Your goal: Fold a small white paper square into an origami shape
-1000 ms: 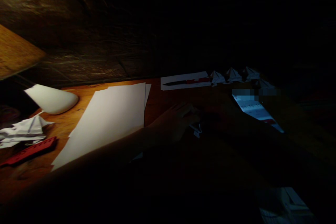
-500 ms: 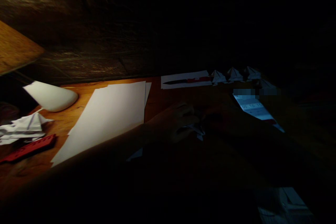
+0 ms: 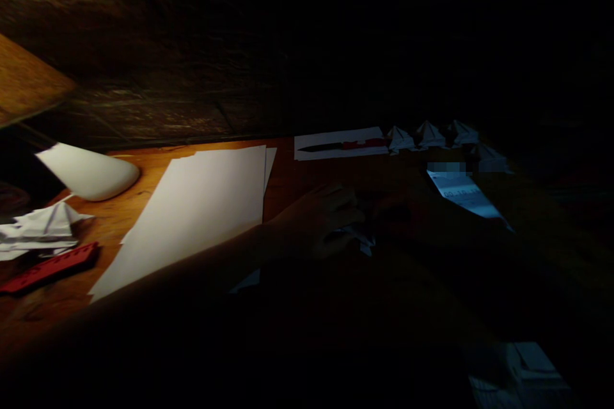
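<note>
In deep shadow at the middle of the head view, my left hand (image 3: pixel 330 217) has its fingers curled around a small piece of folded paper (image 3: pixel 365 244). Some pale folds poke out below its fingertips. My right hand (image 3: pixel 398 209) is just right of it, close to the left fingers, but so dark that its fingers cannot be made out. Left of my hands lies a stack of white paper sheets (image 3: pixel 206 198), with my left forearm across its lower part. Another pale scrap of paper (image 3: pixel 247 281) shows just below that forearm.
An open knife (image 3: pixel 343 146) with a red handle lies on white paper (image 3: pixel 307 139) at the back. Several folded paper pieces (image 3: pixel 429 135) stand beside it, behind a lit phone (image 3: pixel 465 195). At left are a white lamp base (image 3: pixel 91 172), folded paper (image 3: pixel 43 230) and a red object (image 3: pixel 52 267).
The view has shifted very slightly. Both hands stay at the folded paper with hardly any visible movement; the right hand looks slightly nearer the left.
</note>
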The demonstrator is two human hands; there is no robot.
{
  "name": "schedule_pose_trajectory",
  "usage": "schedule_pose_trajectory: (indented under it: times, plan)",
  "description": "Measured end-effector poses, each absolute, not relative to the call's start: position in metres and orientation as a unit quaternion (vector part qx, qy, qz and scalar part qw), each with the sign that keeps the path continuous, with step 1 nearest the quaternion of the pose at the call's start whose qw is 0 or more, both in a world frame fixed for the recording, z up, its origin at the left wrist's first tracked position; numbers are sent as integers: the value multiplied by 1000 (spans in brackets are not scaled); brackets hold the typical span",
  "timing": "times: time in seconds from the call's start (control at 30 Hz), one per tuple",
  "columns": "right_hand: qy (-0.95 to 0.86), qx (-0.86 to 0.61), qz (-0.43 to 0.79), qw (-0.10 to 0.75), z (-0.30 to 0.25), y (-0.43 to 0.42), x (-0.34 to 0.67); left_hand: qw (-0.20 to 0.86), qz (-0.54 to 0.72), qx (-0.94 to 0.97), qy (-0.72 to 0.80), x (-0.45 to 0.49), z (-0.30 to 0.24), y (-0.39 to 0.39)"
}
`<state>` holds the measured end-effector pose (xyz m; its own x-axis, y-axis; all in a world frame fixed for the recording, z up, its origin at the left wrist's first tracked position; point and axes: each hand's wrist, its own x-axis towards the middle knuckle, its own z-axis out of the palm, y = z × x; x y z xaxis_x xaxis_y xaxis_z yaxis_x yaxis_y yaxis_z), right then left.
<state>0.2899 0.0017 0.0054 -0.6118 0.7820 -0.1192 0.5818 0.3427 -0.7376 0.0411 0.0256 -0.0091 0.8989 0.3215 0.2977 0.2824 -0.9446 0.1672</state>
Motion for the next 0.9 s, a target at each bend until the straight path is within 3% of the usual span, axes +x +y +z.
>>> schedule_pose_trajectory:
  times: [0.63,0.9]
  plan:
    - [-807,-457,336,167,-1,-3,286,71,140,974,162,44,-7,26]
    - [-812,-497,287,110,-3,-3,284,59,155,974,155,44,-8,26]
